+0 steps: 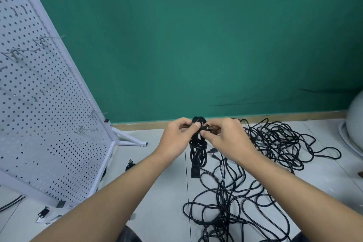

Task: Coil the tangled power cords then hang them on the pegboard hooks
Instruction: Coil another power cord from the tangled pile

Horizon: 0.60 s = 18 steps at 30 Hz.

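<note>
One wide-angle view from the person's head faces forward and down, near the floor (pixel 324 182), with the green wall (pixel 196 45) filling the upper frame.

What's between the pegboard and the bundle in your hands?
Head view, left of the cord bundle: bare floor tile, a small black plug, the pegboard foot.

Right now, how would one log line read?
left hand, right hand: pinch cord bundle | tangle: on floor | hooks: bare

floor (pixel 334 173): white tile | tangled cords (pixel 271 135) (black) | pegboard stand (pixel 133 143) at left | loose plug (pixel 130 164)
</note>
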### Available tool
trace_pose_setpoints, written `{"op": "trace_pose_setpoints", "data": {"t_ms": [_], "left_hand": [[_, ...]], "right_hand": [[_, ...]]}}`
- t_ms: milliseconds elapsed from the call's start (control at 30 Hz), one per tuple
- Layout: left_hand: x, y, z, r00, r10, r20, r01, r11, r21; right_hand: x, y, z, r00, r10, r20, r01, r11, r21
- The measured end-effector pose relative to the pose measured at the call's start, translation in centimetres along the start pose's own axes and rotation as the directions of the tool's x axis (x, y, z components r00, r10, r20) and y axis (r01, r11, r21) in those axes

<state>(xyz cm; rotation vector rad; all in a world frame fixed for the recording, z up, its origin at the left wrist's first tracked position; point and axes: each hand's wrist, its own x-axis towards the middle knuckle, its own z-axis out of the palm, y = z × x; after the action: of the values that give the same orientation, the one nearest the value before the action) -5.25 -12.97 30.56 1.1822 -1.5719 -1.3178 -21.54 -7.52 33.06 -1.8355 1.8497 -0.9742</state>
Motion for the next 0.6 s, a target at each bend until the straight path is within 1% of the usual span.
{"op": "trace_pose_setpoints", "data": {"t_ms": [67,133,233,300,367,433,600], "left_hand": [[0.6,0.1,-0.6,0.995,-0.086,-0.055,0.081,0.994,-0.079],[0.7,0.3,-1.0,0.983,-0.165,-0.080,0.157,0.983,-0.098],[0.8,0.5,-1.7,0.971,-0.220,-0.095,0.214,0.974,-0.070],[1.1,0.6,-2.5,0.961,-0.255,-0.109,0.244,0.964,-0.105],[1.4,0.9,-3.3,0.951,-0.283,-0.126,0.270,0.956,-0.115],[1.6,1.3,-3.9,0.943,-0.295,-0.154,0.279,0.953,-0.118],[1.7,1.7,-4.9,0.927,-0.309,-0.213,0.273,0.945,-0.182]], "right_hand": [[0.1,0.1,0.2,0.995,-0.082,-0.051,0.080,0.996,-0.025],[0.0,0.1,0.6,0.986,-0.163,-0.044,0.159,0.984,-0.082],[-0.4,-0.4,1.1,0.967,-0.252,-0.024,0.247,0.959,-0.137],[-0.6,-0.8,1.1,0.957,-0.286,-0.046,0.278,0.952,-0.127],[-1.0,-1.3,1.2,0.959,-0.281,-0.046,0.274,0.954,-0.120],[-1.3,-1.4,1.8,0.974,-0.224,-0.038,0.219,0.970,-0.106],[-1.9,-1.5,3.0,0.995,-0.098,-0.006,0.098,0.994,0.046]]}}
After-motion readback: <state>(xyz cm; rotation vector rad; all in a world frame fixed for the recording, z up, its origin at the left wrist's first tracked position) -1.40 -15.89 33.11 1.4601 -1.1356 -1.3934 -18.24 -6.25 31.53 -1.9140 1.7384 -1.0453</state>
